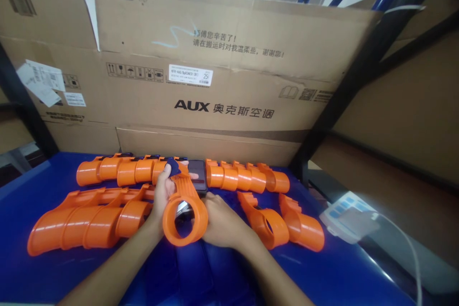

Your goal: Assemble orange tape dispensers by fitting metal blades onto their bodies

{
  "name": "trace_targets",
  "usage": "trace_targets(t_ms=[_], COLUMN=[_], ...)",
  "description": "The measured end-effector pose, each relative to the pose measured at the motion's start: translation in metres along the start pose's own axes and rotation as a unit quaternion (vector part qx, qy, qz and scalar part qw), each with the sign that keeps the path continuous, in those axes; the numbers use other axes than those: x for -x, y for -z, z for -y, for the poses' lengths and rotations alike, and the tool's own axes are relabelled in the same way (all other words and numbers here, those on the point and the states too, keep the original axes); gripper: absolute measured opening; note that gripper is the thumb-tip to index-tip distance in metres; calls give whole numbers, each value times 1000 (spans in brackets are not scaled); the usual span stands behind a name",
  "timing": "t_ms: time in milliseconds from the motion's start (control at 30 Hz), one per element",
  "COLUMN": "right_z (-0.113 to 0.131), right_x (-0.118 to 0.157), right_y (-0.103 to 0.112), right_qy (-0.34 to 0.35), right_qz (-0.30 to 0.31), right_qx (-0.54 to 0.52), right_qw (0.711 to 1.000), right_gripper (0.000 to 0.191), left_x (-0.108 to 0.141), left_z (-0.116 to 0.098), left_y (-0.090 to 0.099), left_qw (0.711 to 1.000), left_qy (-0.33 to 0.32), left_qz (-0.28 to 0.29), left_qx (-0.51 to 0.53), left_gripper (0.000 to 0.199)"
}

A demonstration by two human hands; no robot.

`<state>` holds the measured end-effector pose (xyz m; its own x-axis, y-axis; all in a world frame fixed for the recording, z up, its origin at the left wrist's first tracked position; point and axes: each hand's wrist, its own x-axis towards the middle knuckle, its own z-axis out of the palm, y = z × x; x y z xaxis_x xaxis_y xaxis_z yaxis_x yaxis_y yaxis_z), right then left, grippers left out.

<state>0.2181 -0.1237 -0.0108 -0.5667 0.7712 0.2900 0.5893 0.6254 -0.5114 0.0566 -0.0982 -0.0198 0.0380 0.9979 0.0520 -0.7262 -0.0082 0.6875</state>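
An orange plastic part with a large ring and a dark blue piece at its upper end is held over the middle of the blue surface. My left hand grips its upper arm, fingers wrapped behind it. Beside the ring on the right is my right hand, its fingers curled around something metallic that shows partly through the ring. What that metallic thing is cannot be made out. A dark phone-like device lies just behind the hands.
Rows of orange parts lie at left, with more at back right and two at right. A large cardboard sheet stands behind the blue table. A white power strip with a cable lies at right.
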Motion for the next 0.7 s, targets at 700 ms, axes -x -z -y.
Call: trace_targets(t_ms=[700], right_z=[-15], right_x=[-4], right_y=[11], right_qy=[-66], right_qz=[-65], right_qx=[-67], right_qw=[993], right_gripper=[34], left_x=[6], left_z=[-8], left_y=[-2], left_qw=[1000], left_qy=[12], left_qz=[-6], left_qx=[-17], left_gripper=[72])
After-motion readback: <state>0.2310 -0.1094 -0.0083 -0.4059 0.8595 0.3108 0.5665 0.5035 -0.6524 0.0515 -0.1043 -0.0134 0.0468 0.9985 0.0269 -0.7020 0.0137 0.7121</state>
